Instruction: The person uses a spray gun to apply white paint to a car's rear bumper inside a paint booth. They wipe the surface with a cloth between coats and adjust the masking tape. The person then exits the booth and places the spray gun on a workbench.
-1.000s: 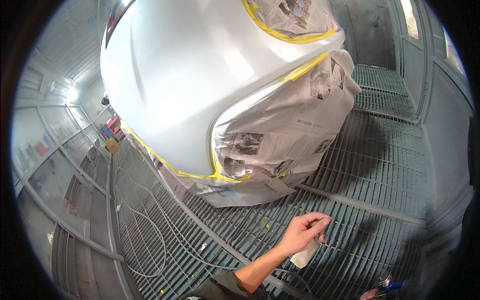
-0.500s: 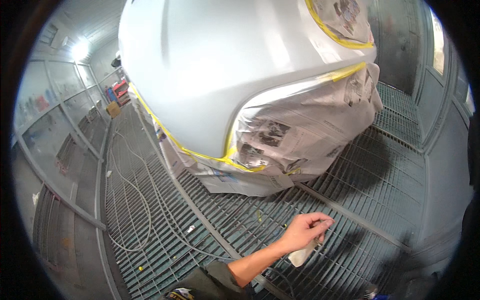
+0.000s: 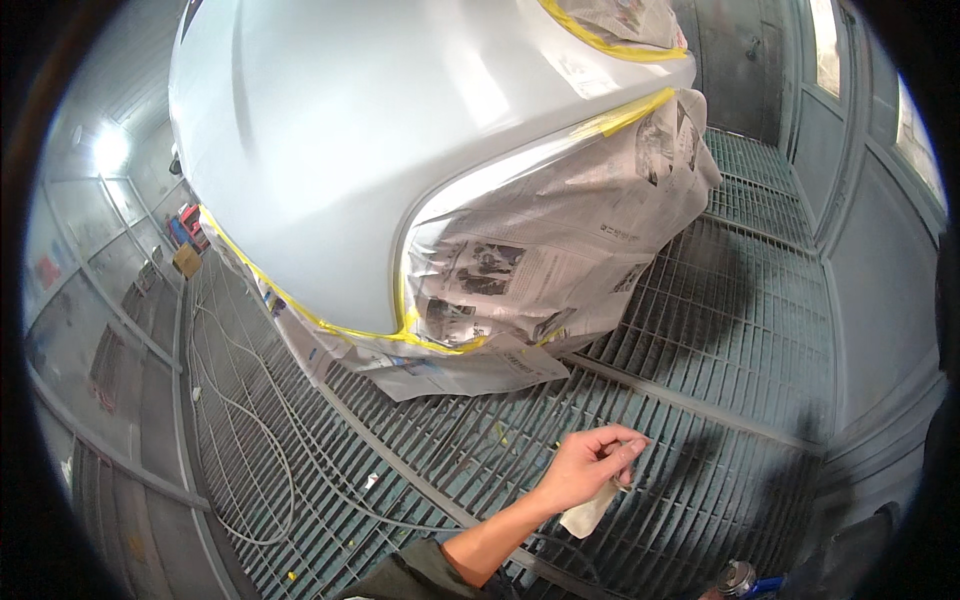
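Note:
My left hand [image 3: 592,466] reaches out over the grated floor from a dark green sleeve. Its fingers are closed on a cream-coloured cloth [image 3: 588,513], which hangs limp below the fist. Beyond the hand, a little way off, stands a smooth pale grey car body [image 3: 310,170]. Yellow masking tape [image 3: 408,318] runs along its edges, and printed newspaper [image 3: 545,265] covers the area around the wheel arch and lower side. A metal tool with a blue part [image 3: 740,578], perhaps a spray gun, pokes in at the lower right edge. My right hand is not visible.
Metal floor grating [image 3: 700,310] spreads under everything. A pale hose [image 3: 285,480] loops across it on the left. Panelled walls [image 3: 880,270] close in both sides. A cardboard box [image 3: 187,261] and a red rack [image 3: 192,222] stand far left, near a bright lamp [image 3: 111,152].
The view has turned to the right, so the car body sits further left. My left hand keeps the cloth in nearly the same pose. More of the metal tool shows at the lower right.

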A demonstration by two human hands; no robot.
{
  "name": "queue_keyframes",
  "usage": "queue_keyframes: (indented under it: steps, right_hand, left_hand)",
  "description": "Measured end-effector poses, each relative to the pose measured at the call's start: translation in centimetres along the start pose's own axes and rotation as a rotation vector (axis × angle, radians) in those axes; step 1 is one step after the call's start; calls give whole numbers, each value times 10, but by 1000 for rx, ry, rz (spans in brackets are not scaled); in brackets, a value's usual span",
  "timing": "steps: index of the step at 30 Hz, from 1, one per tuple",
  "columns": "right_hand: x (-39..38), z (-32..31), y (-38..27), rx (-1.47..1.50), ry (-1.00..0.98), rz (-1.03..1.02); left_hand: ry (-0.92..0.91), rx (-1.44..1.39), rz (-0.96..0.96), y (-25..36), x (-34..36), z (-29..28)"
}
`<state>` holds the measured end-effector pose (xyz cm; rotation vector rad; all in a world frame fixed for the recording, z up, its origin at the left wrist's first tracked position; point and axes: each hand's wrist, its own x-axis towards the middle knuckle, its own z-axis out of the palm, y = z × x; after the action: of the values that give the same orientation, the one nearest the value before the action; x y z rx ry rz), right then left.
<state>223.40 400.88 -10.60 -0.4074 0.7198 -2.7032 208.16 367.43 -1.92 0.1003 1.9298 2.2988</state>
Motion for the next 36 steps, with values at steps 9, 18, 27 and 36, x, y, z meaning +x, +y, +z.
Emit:
queue_keyframes:
  steps: [9,18,27,36]
  right_hand:
    - [5,9,3,-160,402,-126]
    - [2,-8,3,-304,182,-99]
    - [-43,-24,1,-22,280,-312]
    - [-5,-6,8,126,120,-246]
  left_hand:
    - [-7,10,-12,-2,-1,0]
    - [14,0,5,-4,4,4]
    - [-17,51,-59,1,-14,8]
    - [-53,95,-56,-5,-8,11]
